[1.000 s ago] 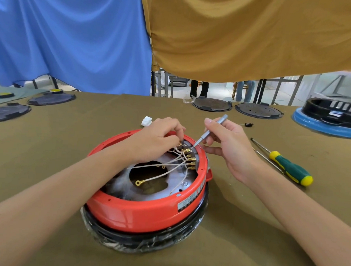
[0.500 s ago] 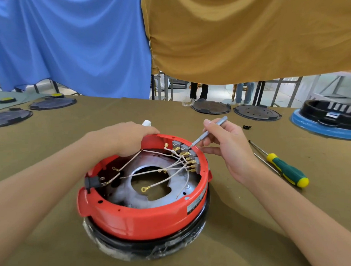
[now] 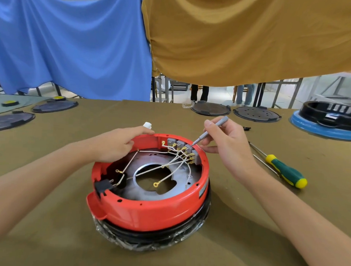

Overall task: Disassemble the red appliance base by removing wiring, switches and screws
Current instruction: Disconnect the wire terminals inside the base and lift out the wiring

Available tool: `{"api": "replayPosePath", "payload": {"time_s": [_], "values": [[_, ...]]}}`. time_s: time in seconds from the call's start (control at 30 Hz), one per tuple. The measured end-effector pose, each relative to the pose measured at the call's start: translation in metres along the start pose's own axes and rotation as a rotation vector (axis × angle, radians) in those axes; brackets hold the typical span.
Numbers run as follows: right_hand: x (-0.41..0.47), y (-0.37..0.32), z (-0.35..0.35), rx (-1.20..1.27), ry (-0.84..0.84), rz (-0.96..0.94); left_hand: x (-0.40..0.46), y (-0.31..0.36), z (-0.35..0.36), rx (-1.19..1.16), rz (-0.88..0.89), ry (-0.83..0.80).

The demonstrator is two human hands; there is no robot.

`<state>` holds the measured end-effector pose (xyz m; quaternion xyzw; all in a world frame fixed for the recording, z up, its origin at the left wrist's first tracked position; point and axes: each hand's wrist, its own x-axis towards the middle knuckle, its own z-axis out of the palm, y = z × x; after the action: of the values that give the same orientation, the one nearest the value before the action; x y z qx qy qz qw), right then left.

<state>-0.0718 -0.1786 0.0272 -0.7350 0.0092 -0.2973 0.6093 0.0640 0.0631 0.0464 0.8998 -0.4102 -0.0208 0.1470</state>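
Sitting upside down in the middle of the table [image 3: 48,218]: a round red appliance base [image 3: 148,213], open side up, on top of a black ring wrapped in clear plastic [image 3: 153,241]. Inside the red bowl shape: a grey metal plate with a big hole [image 3: 155,178], thin white wires [image 3: 169,164] with little gold ends, and a row of grey switch blocks [image 3: 182,147] along the far wall. Black plug socket [image 3: 103,186] set in the left side of the rim.

Slim grey screwdriver [image 3: 210,130] slanting, handle up and to the right, tip down and to the left, touching a grey block.

Right hand [image 3: 227,148] raised beside the far right rim, fingers pinching the grey screwdriver like a pencil. Left hand [image 3: 118,144] reaching in from the left, palm down, fingers curled over the far left rim of the base, pressing on it.

Lying on the table to the right, well apart from the base: a green and yellow screwdriver [image 3: 284,170]. Small white plug piece [image 3: 147,125] just behind the left hand. Flat dark round lids [image 3: 211,109] farther back
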Motion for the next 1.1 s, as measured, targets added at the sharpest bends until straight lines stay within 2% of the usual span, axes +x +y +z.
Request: {"api": "replayPosePath", "payload": {"time_s": [0.17,0.23,0.3,0.33,0.47,0.6,1.1], "values": [[0.000,0.003,0.001,-0.040,-0.012,-0.041,0.002,0.006,0.001,0.078,-0.044,-0.018],[0.001,0.004,0.000,-0.044,-0.006,-0.054,0.005,0.021,0.001,0.086,-0.021,0.091],[0.001,0.004,0.000,-0.042,0.003,-0.063,0.006,0.043,0.004,0.000,0.086,0.227],[0.001,0.004,0.000,-0.040,0.007,-0.067,0.007,0.056,0.008,-0.070,0.144,0.246],[-0.001,0.004,0.001,-0.053,0.008,-0.100,0.010,0.090,0.033,-0.189,0.199,0.177],[-0.002,0.003,0.001,-0.090,0.005,-0.114,0.013,0.090,0.042,-0.245,0.143,0.223],[-0.009,-0.002,0.003,-0.299,-0.039,-0.298,0.018,0.092,0.046,-0.281,0.150,0.168]]}}
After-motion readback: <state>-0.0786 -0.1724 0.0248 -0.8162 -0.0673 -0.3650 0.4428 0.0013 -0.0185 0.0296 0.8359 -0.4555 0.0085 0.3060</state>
